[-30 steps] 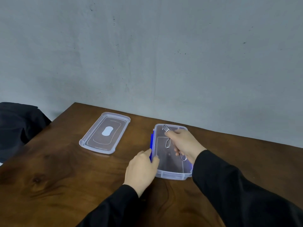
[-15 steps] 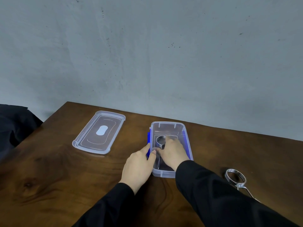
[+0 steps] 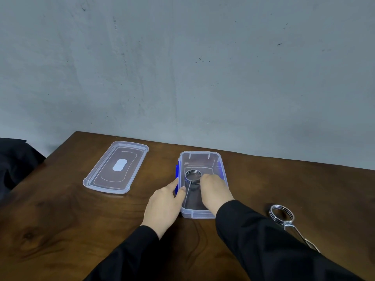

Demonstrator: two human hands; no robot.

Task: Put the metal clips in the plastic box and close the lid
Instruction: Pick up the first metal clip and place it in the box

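A clear plastic box point(image 3: 199, 156) with blue side latches stands open at the table's middle. One metal clip point(image 3: 192, 175), a coiled ring with two long legs, lies flat inside it. My right hand point(image 3: 215, 192) reaches into the box, fingers resting on the clip's legs just behind the ring. My left hand point(image 3: 165, 201) presses against the box's left wall by the blue latch. A second metal clip point(image 3: 282, 214) lies on the table to the right, partly hidden by my right sleeve. The clear lid point(image 3: 116, 167) lies upside down to the left of the box.
The brown wooden table point(image 3: 60, 220) ends at a grey wall close behind the box. A black cloth or bag point(image 3: 14, 161) sits beyond the table's left edge.
My right hand has lowered the clip from above the box down onto its floor. The view has shifted, bringing the second clip into sight at the right.
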